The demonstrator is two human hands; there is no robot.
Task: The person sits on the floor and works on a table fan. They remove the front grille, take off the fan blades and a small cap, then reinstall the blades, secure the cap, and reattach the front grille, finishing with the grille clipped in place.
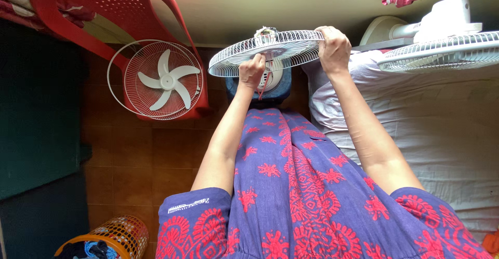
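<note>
From the head camera, looking straight down over a purple dress with red print [296, 186], both arms reach out toward twelve o'clock. The right hand [333, 48] is curled over the rim of a white wire fan guard [265, 51], fingers clenched on the wires at its one-o'clock edge. The left hand [252, 70] is closed in a loose fist under the guard's middle, touching the white motor housing [271, 77] there (what exactly it pinches, I cannot tell). At ten o'clock a second guard with white blades [163, 79] leans against a red plastic chair [130, 9]. At two o'clock another white fan [442, 40] lies on pale bedding [416, 129]. An orange basket [112, 235] sits at seven o'clock.
</note>
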